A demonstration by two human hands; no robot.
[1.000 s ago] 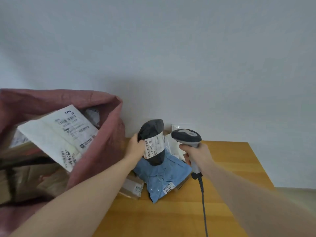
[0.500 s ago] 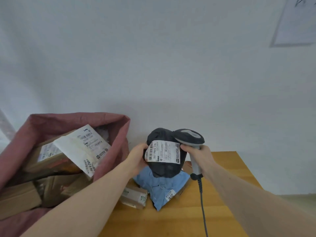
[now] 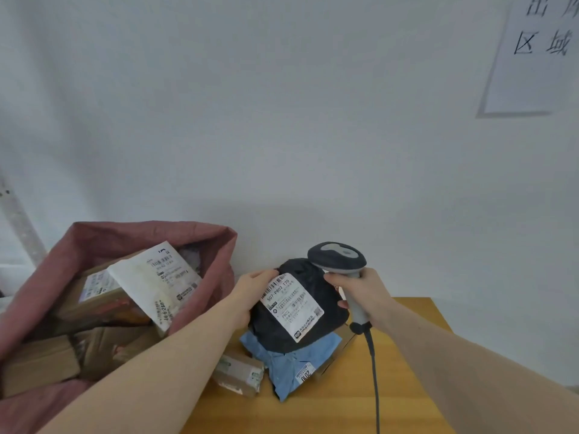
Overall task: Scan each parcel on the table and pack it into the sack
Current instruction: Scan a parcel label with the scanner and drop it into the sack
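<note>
Your left hand [image 3: 250, 292] grips the black parcel [image 3: 300, 308], label facing you, just left of the barcode scanner [image 3: 340, 261] gripped by your right hand [image 3: 360, 292].

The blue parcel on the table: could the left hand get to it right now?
Probably not: the left hand grips the black parcel, which it holds right above the blue parcel, covering much of it.
</note>
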